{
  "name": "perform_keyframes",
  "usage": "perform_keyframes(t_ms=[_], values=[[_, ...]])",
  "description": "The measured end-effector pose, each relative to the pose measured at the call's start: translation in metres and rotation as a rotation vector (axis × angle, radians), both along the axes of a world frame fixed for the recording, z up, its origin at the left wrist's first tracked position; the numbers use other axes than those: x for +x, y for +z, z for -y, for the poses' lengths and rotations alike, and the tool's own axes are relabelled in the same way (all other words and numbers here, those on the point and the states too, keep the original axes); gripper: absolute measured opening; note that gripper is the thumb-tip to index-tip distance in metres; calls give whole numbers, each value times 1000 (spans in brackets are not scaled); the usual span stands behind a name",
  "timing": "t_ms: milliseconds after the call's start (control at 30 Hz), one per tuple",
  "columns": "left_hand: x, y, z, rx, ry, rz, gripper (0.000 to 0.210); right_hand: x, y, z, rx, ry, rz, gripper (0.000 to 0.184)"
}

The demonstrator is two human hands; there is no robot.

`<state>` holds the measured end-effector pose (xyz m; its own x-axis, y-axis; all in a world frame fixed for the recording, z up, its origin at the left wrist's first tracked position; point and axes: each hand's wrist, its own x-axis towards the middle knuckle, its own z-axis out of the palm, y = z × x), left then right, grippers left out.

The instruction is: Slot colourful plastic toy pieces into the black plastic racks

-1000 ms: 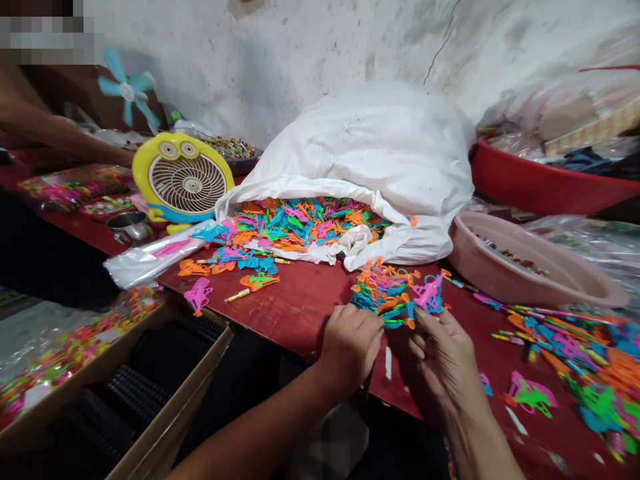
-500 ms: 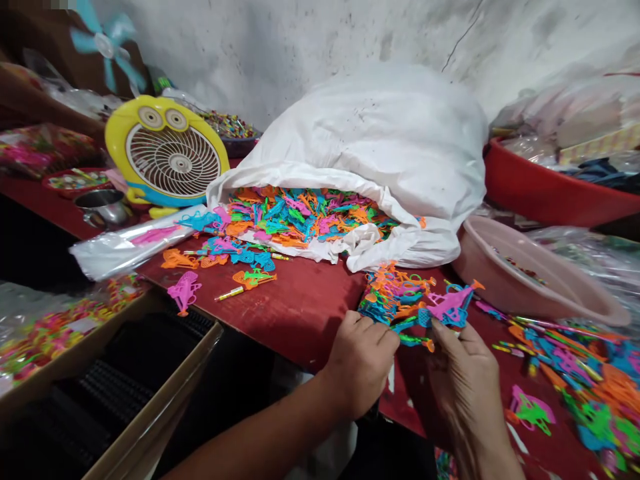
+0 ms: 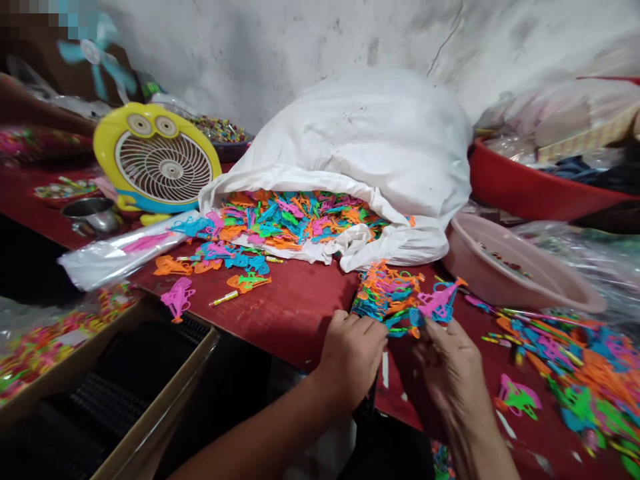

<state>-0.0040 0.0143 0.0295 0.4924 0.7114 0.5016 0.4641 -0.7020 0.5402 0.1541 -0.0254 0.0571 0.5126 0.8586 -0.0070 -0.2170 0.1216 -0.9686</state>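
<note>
My left fingers (image 3: 367, 327) are curled around the near side of a stack of plastic pieces (image 3: 383, 293); my right fingers (image 3: 447, 333), blurred, are pinched on a pink piece (image 3: 437, 301) with blue beneath, just right of the stack. I'd say a snug, light left grip keeps these thin shapes from splaying, and a level right pinch keeps their edges from snagging. The red tabletop (image 3: 295, 303) is scuffed, with a loose heap (image 3: 595, 367) at right. Far side: a bulging white sack (image 3: 380, 140) before a cracked wall (image 3: 300, 40), a yellow fan (image 3: 107, 143) left, a pink basin (image 3: 467, 260) right.
</note>
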Motion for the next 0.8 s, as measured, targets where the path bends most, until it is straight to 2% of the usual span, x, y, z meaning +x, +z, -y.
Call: perform_keyframes(t_ms=[100, 200, 333, 433, 567, 700, 800], values=[[0, -3, -1, 29, 43, -17, 13, 5, -2, 3, 129, 32, -224, 30], [-1, -1, 3, 42, 106, 5, 6, 9, -9, 6, 169, 10, -268, 37], [0, 13, 9, 113, 150, 132, 23, 5, -22, 7, 178, 60, -346, 45], [2, 28, 4, 195, 81, 144, 27, -2, -26, 6, 200, 162, -430, 43], [7, 52, -12, 176, -29, -57, 24, -7, -26, 3, 249, 183, -478, 37], [14, 71, -22, 169, -23, -286, 21, -6, -30, 2, 249, 197, -557, 40], [21, 77, -27, 159, -7, -376, 20, -6, -33, 3, 221, 211, -557, 36]])
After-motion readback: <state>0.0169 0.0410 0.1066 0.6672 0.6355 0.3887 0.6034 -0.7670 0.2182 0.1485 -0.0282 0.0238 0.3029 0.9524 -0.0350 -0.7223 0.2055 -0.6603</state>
